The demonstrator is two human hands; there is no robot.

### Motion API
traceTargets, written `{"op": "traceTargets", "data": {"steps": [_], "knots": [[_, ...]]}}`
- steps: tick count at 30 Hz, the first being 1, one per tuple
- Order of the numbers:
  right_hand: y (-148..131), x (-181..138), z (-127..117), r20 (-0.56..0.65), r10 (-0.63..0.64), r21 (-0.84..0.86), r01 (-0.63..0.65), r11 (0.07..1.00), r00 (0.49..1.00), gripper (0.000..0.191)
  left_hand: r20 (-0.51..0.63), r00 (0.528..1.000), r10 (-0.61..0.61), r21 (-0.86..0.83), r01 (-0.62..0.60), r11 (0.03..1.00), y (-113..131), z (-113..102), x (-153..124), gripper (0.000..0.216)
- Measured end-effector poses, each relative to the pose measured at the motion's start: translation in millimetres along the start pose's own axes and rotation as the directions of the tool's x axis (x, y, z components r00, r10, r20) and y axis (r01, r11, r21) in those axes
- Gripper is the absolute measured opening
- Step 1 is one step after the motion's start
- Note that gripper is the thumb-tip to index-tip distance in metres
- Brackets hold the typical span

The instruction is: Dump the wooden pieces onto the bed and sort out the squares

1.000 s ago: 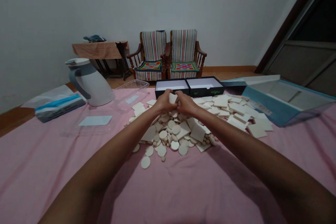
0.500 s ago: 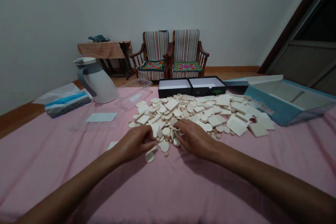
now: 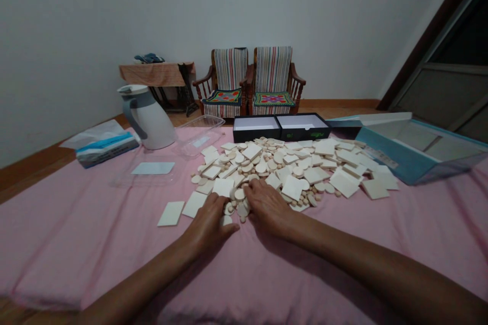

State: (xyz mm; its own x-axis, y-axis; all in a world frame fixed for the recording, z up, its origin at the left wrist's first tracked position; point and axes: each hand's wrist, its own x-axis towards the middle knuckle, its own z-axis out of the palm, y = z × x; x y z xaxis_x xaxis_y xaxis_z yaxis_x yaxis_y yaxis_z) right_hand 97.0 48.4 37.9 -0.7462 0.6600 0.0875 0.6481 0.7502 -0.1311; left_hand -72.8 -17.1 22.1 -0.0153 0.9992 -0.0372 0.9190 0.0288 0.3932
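Observation:
A heap of cream-coloured flat pieces (image 3: 282, 167), round discs and square tiles, lies on the pink cloth (image 3: 95, 244). My left hand (image 3: 209, 223) rests palm down at the heap's near edge, fingers spread flat over small discs. My right hand (image 3: 267, 205) lies beside it, fingers flat on the discs. Two square tiles (image 3: 171, 213) lie apart at the left of my left hand. Neither hand visibly grips a piece.
Two open black boxes with white insides (image 3: 280, 126) stand behind the heap. A white jug (image 3: 150, 118), a clear plastic tub (image 3: 198, 134) and its lid (image 3: 152, 168) are at the left. A blue box (image 3: 415, 150) sits at the right. Two striped armchairs (image 3: 251, 81) stand at the wall.
Both hands came back from the far side of the heap to its near edge, dragging pieces toward me. The heap has spread flatter, and two tiles now lie out at the left.

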Motion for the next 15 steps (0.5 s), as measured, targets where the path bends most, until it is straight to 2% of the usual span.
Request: {"op": "traceTargets", "data": {"steps": [3, 6, 8, 11, 13, 15], "knots": [[2, 2, -8, 0.056, -0.035, 0.036, 0.033, 0.999, 0.998, 0.028, -0.018, 1.0, 0.018, -0.02, -0.018, 1.0, -1, 1, 0, 0.034], [0, 5, -12, 0.087, -0.065, 0.086, 0.057, 0.995, 0.994, 0.031, -0.053, 0.999, 0.007, -0.069, -0.01, 0.998, 0, 5, 1, 0.034], [-1, 7, -11, 0.101, -0.07, 0.132, 0.057, 0.99, 0.992, 0.035, -0.073, 0.997, 0.006, -0.118, -0.015, 0.993, 1, 8, 1, 0.044], [-4, 8, -6, 0.119, -0.057, 0.178, 0.036, 0.983, 0.991, 0.035, -0.104, 0.992, 0.068, -0.184, -0.087, 0.979, 3, 13, 4, 0.061], [-5, 8, -3, 0.128, -0.026, 0.167, 0.004, 0.986, 0.991, 0.035, -0.119, 0.987, 0.107, -0.198, -0.129, 0.972, 4, 15, 6, 0.054], [-5, 8, -3, 0.127, -0.007, 0.153, -0.013, 0.988, 0.992, 0.032, -0.127, 0.987, 0.098, -0.171, -0.12, 0.978, 5, 16, 10, 0.037]]}}
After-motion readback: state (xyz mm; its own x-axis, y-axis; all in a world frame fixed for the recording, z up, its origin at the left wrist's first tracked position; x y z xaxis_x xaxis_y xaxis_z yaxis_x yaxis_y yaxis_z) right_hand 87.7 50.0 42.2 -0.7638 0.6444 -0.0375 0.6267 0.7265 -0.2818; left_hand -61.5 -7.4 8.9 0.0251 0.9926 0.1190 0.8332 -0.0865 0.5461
